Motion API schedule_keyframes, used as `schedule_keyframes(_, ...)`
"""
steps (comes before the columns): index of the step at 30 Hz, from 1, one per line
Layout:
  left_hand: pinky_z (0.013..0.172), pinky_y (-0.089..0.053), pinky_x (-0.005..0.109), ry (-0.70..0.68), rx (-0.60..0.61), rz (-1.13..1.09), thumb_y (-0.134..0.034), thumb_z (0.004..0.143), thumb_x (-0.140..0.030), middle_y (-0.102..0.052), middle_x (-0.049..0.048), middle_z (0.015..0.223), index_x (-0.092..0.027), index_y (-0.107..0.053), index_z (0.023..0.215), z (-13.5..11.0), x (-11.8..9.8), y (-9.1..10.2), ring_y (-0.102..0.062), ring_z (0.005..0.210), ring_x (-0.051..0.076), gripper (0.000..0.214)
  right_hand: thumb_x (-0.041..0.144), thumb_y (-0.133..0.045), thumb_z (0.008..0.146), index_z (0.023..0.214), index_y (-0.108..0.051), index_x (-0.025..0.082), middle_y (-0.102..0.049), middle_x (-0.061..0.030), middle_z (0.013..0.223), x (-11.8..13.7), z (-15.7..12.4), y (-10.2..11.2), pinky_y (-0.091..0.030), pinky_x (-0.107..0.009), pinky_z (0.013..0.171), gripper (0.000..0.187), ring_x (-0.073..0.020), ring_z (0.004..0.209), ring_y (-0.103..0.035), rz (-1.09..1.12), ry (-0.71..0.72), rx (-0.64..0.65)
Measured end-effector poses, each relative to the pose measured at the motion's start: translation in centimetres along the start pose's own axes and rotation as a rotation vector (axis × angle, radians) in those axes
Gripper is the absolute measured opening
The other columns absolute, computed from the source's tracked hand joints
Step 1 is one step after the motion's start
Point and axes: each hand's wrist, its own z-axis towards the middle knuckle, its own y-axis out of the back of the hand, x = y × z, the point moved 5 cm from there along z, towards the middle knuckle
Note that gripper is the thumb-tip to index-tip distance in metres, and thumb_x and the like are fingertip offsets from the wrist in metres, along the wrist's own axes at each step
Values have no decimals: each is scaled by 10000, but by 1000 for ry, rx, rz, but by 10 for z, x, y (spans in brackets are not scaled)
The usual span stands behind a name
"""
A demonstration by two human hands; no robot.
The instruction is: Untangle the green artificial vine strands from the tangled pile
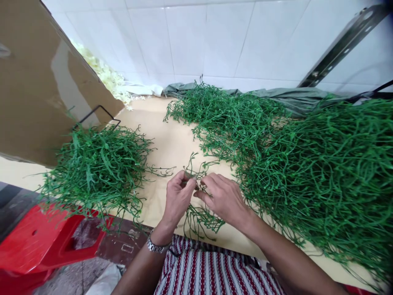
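Note:
Close to the table's near edge, my left hand [179,196] pinches a thin green plant stem [190,164], thumb pressed to forefinger. It looks like artificial greenery with small tips. Just to the right, my right hand [222,198] has thumb and fingers drawn together at the same sprig; its exact grip is partly hidden. Below both hands lies a small loose bunch of green stems [202,219]. To the left rests a heap of green sprigs [101,164], and to the right spreads a much larger pile of green stems [319,172].
Another green mound [230,114] lies at the back by the tiled wall [196,41]. A cardboard box [37,90] with a black wire frame [102,108] before it stands left. Pale yellow pieces [104,73] lie behind. A red plastic stool [39,237] is below left.

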Motion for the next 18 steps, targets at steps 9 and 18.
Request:
schedule_keyframes(9,631,-409,225,-21,77,-29,-541,698,-158,-576,-10,633,-141,-567,641,0,6,3,-517,648,116,64,109,-465,758,721,-503,180,-549,19,655,-11,2,-5,-317,-211,542,88,-101,573,-473,426,-111,167)
schedule_keyframes(18,493,-287,208,-81,93,79,-520,737,-202,-447,-37,581,-150,-531,660,-4,0,6,-362,526,82,93,138,-431,770,681,-443,189,-434,55,555,-12,3,-7,-277,-192,476,104,-79,491,-367,565,-179,207)
